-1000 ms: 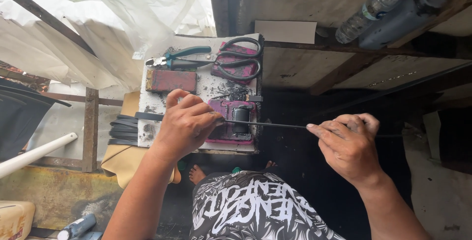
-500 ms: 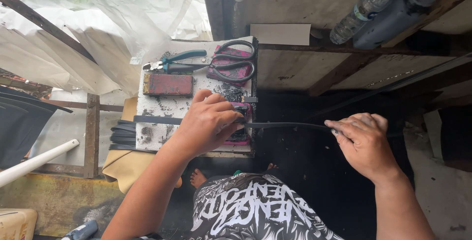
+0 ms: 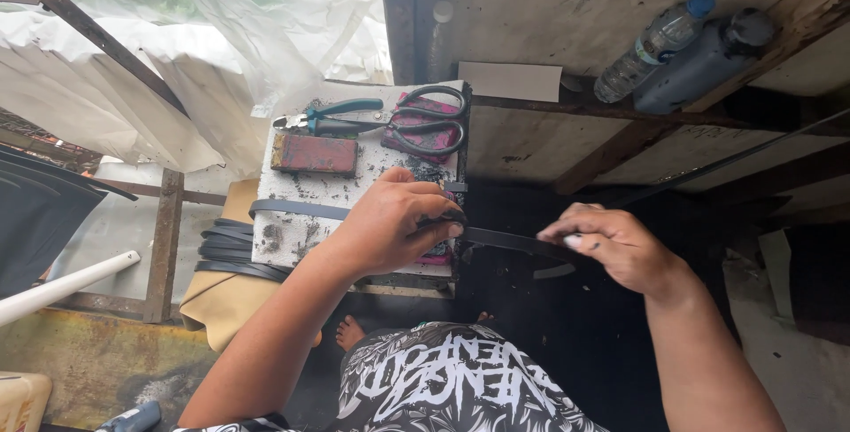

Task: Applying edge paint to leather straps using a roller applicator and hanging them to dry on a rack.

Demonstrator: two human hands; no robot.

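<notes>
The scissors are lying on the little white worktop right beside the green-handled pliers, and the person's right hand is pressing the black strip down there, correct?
Not quite: in the head view the left hand presses the black strip there. The right hand pinches its free end.

— Any packages or labels up there?

— Two bottles on the ledge, well up and right of the gripping hands: a clear plastic bottle (image 3: 653, 45) with a blue cap and pale label band, touching a dark blue-grey bottle (image 3: 699, 65). No screens.
</notes>
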